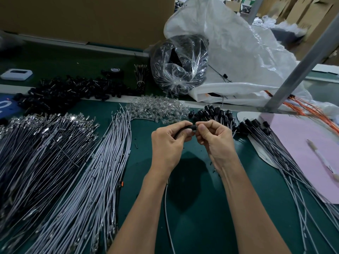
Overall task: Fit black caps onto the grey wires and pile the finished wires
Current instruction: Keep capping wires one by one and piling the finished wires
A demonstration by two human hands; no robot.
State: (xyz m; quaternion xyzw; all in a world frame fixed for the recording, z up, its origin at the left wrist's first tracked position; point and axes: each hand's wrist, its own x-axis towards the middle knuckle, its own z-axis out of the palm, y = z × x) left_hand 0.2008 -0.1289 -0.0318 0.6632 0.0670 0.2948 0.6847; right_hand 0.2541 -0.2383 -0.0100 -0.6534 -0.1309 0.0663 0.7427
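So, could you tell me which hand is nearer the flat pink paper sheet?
Right. The right hand is left of the pink sheet; the left hand is further left, beyond it.

Matt green table mat, glossy crinkled clear plastic bag, shiny metal terminals, matt pink paper.

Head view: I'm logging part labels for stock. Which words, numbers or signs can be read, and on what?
"0" or "Q", uncertain: a white rounded mark, cut off by the picture's edge, on the blue flat card at far left.
On the black tape roll, a round top label: too small to read.
On the white flat device with dark screen: nothing legible.
No other text shows.
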